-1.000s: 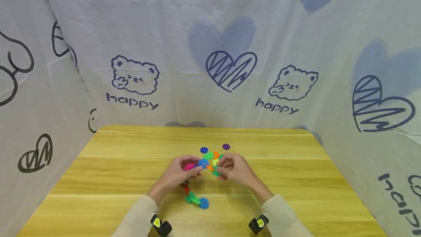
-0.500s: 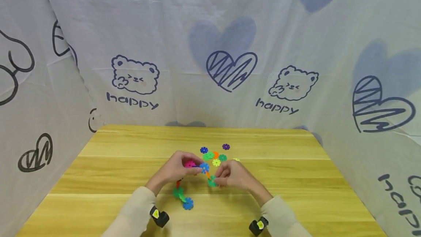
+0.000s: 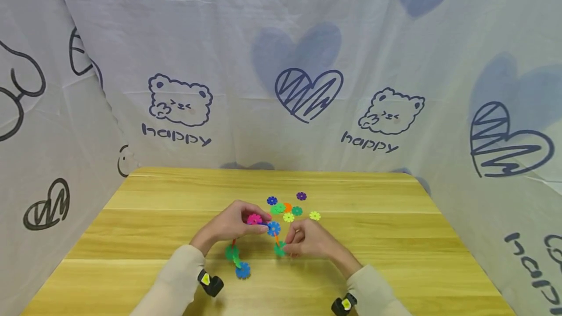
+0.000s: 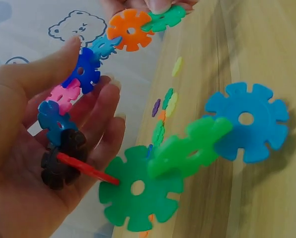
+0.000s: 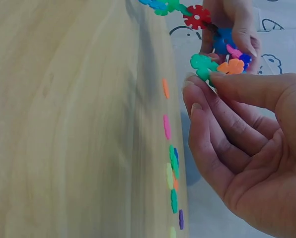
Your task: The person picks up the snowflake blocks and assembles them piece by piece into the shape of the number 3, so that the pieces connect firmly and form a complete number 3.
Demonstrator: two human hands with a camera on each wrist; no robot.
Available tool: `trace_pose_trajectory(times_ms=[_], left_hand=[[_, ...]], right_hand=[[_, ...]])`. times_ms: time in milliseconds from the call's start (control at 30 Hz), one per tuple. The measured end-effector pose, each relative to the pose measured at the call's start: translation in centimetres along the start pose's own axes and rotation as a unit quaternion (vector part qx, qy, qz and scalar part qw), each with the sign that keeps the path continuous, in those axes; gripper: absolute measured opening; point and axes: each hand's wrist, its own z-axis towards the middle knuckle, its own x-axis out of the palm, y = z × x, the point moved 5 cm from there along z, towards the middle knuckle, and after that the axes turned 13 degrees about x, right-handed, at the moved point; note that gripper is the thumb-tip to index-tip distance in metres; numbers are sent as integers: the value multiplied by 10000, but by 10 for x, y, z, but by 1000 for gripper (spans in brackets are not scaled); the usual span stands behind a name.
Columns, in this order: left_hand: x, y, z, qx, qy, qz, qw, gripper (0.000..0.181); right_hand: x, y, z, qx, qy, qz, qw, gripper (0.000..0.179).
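A chain of slotted plastic snowflake discs hangs in a curve between the two hands, above the table. My left hand point(image 3: 232, 221) holds its middle, with thumb and fingers at the dark blue disc point(image 4: 83, 71). The pink disc point(image 4: 64, 95) and a black disc point(image 4: 63, 158) lie by the palm. From there a red, a green point(image 4: 138, 198), a light green and a blue disc point(image 4: 247, 121) dangle free. At the other end, my right hand point(image 3: 311, 239) pinches a green disc point(image 5: 202, 63) between thumb and fingertips; it joins an orange disc point(image 4: 130, 29).
Several loose discs lie on the wooden table point(image 3: 373, 208) beyond the hands, among them a purple disc point(image 3: 301, 196), a yellow disc point(image 3: 314, 215) and an orange disc point(image 3: 287, 207). A printed white curtain point(image 3: 246, 23) surrounds the table's back and sides.
My right hand has come down towards the near edge with the green end disc. My left hand has shifted slightly left, and the chain's dangling end has swung left too.
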Motion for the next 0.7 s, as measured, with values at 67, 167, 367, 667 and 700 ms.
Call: trace_pose_trajectory(times_ms=[67,167,367,667,700], left_hand=[[1,0,1,41,20,-34,10000,26],[2,-1,1,124,47,-82,9999,25],[3,0,1,157,80,32,9998,22],[6,5,-1,59,137,127,9998,24],[6,6,-1,58,143,128,9998,25]], right_hand=[[2,0,1,-25,24,22,10000,10],[4,0,2,-91,82,48,9999,7],[8,3,2,-386,210,-155,9989,4],[11,8,1,-698,190,-219,9971,4],[12,8,1,-709,163,-261,9970,5]])
